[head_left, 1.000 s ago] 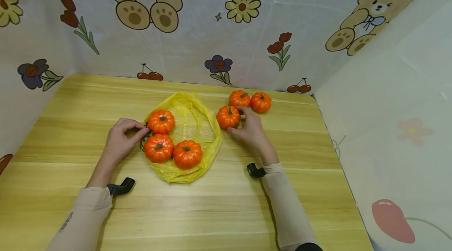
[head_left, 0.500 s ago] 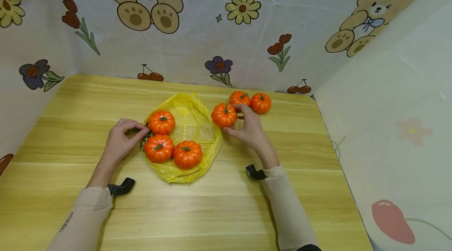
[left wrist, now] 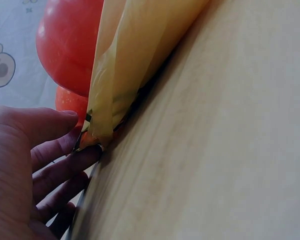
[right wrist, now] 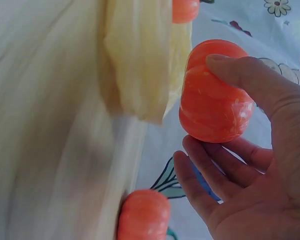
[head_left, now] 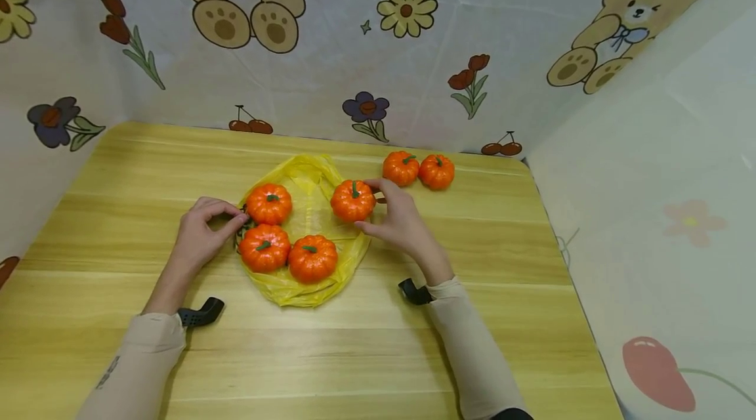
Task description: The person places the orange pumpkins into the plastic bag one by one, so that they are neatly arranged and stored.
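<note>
A yellow plastic bag lies spread on the table with three small orange pumpkins on its left and front part, one of them a front pumpkin. My left hand pinches the bag's dark-printed left edge between thumb and fingers; in the left wrist view the edge is lifted beside a pumpkin. With thumb and fingertips my right hand holds another orange pumpkin over the bag's right side. The right wrist view shows this held pumpkin raised beside the bag's rim.
Two more orange pumpkins, a left one and a right one, stand side by side at the table's back edge. A cloth printed with bears and flowers hangs behind the wooden table and along its right side.
My right hand has carried its pumpkin leftward, from beside the two back pumpkins to over the bag's right side. My left hand has stayed at the bag's edge.
</note>
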`<state>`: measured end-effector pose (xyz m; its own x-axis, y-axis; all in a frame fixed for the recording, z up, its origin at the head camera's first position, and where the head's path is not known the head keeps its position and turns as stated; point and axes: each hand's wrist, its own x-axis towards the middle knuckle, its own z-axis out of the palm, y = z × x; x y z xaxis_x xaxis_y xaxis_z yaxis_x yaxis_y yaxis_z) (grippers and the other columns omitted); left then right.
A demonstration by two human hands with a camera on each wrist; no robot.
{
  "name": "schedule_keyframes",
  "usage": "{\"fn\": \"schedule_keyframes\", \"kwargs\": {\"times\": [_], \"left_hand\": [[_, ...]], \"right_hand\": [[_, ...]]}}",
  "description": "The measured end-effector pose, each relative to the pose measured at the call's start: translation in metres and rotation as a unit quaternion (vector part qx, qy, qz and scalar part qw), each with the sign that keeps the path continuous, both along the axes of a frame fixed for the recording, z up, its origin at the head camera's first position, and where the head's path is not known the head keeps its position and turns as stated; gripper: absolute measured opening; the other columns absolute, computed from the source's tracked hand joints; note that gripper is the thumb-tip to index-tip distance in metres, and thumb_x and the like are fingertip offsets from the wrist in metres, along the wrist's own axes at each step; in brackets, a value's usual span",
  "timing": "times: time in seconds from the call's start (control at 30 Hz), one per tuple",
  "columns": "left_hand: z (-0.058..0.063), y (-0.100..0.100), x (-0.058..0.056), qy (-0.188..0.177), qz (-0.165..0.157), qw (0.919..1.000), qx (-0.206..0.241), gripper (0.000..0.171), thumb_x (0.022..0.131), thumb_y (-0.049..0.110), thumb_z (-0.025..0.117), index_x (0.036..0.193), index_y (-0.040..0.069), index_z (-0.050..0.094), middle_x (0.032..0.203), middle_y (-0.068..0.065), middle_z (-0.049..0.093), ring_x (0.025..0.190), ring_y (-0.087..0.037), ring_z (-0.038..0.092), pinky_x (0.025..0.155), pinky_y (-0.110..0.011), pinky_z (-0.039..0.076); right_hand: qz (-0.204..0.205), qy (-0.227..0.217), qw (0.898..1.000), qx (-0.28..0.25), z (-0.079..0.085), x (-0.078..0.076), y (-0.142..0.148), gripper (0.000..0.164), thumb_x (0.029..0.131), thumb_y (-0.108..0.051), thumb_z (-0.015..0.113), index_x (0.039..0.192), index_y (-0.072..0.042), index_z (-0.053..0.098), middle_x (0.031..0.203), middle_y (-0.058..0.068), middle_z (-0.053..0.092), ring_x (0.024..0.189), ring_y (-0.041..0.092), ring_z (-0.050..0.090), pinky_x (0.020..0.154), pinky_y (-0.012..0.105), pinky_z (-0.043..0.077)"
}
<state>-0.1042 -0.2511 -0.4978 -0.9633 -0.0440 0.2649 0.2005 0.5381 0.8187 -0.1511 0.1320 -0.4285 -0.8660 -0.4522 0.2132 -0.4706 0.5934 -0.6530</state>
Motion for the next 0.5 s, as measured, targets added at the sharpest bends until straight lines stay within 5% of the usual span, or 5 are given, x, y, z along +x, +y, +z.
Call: {"fn": "schedule_keyframes", "kwargs": {"times": [0.5], "left_hand": [[-0.001, -0.001, -0.001, 0.002, -0.003, 1.0, -0.007, 0.009, 0.094, 0.016, 0.082, 0.092, 0.008, 0.079, 0.102, -0.01, 0.072, 0.102, 0.001, 0.05, 0.092, -0.016, 0.037]], "right_hand": [[0.042, -0.01, 0.999, 0.013, 0.003, -0.005, -0.047, 0.075, 0.08, -0.017, 0.094, 0.142, -0.001, 0.054, 0.138, 0.013, 0.064, 0.125, 0.028, 0.061, 0.106, 0.045, 0.054]]}}
